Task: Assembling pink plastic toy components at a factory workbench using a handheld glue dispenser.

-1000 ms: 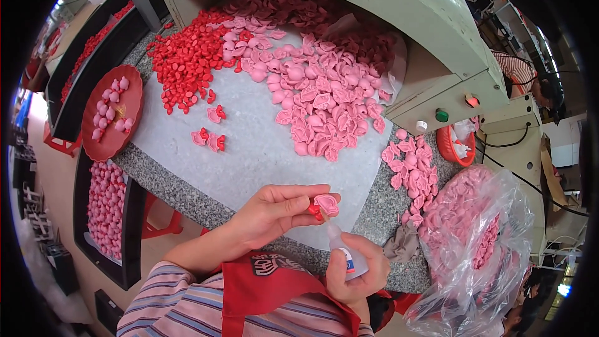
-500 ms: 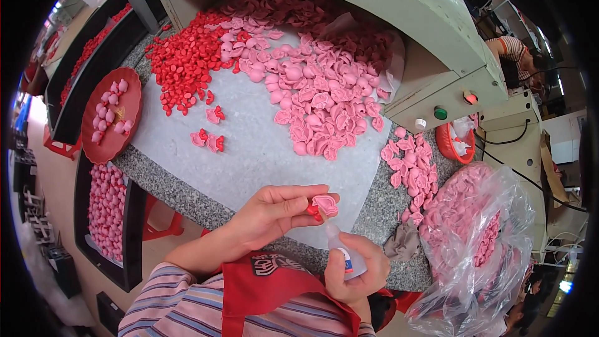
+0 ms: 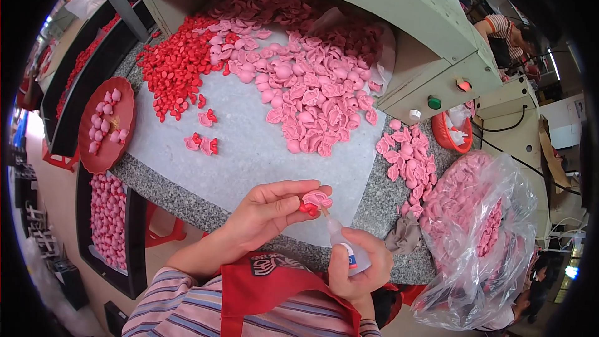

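Observation:
My left hand [image 3: 269, 212] pinches a small pink plastic shell piece [image 3: 317, 199] with a red part on its left side. In my right hand [image 3: 367, 264] is a translucent glue bottle [image 3: 349, 251], tilted up to the left. Its thin nozzle meets the lower edge of the pink piece; whether it touches is too small to tell. Beyond my hands, a few joined pink and red pieces [image 3: 201, 143] lie on white paper [image 3: 243, 156]. A heap of pink shells [image 3: 312, 97] and a heap of red parts [image 3: 175, 62] spread farther back.
A pale green machine housing [image 3: 430, 68] arches over the heaps. At left stand a red dish [image 3: 107, 157] of pink balls and a black crate [image 3: 133, 237]. Loose pink shells [image 3: 409, 162], a red basket [image 3: 450, 137], a grey cloth [image 3: 404, 234] and a clear plastic bag [image 3: 480, 281] are at right.
The pink piece has turned in my left fingers, so its hollow face shows less. The glue bottle's nozzle stays at its lower edge. The whole view has shifted slightly.

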`<state>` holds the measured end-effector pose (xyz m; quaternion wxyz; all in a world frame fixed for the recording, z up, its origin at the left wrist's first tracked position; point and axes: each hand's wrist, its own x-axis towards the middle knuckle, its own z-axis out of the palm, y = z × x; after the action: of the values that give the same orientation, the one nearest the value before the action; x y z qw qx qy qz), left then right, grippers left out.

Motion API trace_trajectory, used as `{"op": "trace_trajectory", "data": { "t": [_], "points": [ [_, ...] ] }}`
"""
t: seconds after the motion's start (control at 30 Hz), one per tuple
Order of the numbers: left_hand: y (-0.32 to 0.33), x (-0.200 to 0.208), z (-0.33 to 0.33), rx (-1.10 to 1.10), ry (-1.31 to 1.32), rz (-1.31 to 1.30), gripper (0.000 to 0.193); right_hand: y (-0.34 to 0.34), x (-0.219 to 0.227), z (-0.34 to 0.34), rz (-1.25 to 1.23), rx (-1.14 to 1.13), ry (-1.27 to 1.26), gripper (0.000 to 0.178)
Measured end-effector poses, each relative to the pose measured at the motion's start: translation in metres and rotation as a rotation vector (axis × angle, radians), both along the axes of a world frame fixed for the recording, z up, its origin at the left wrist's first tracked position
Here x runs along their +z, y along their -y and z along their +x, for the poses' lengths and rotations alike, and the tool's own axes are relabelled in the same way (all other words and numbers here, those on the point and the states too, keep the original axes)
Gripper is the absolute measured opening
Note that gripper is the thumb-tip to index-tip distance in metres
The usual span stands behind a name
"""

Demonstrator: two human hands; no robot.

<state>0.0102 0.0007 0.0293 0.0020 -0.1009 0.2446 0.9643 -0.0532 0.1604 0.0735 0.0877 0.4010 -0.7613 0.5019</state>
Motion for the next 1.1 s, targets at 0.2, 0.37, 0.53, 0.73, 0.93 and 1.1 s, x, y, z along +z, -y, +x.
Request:
{"op": "trace_trajectory", "data": {
  "t": [0.2, 0.37, 0.53, 0.73, 0.93, 1.1],
  "points": [
    [0.0009, -0.0007, 0.0006, 0.018, 0.015, -0.012, 0.036, -0.0008, 0.0013, -0.0020, 0.011, -0.020, -0.018, 0.024],
    [0.0019, -0.0014, 0.0005, 0.042, 0.002, 0.013, 0.036, -0.0015, 0.0040, -0.0023, 0.014, -0.030, -0.008, 0.024],
    [0.0020, -0.0028, 0.0005, 0.053, -0.013, 0.042, 0.036, -0.0024, 0.0064, -0.0017, 0.038, -0.038, 0.000, 0.023],
    [0.0031, -0.0038, 0.0014, 0.068, -0.009, 0.080, 0.036, -0.0015, 0.0012, -0.0028, 0.002, -0.047, 0.010, 0.023],
    [0.0035, -0.0027, 0.0015, 0.073, 0.003, 0.105, 0.039, -0.0009, -0.0010, -0.0020, -0.002, -0.056, 0.011, 0.022],
    [0.0045, -0.0021, 0.0018, 0.079, 0.009, 0.114, 0.039, 0.0001, -0.0017, -0.0018, -0.010, -0.065, 0.015, 0.022]
  ]
}}
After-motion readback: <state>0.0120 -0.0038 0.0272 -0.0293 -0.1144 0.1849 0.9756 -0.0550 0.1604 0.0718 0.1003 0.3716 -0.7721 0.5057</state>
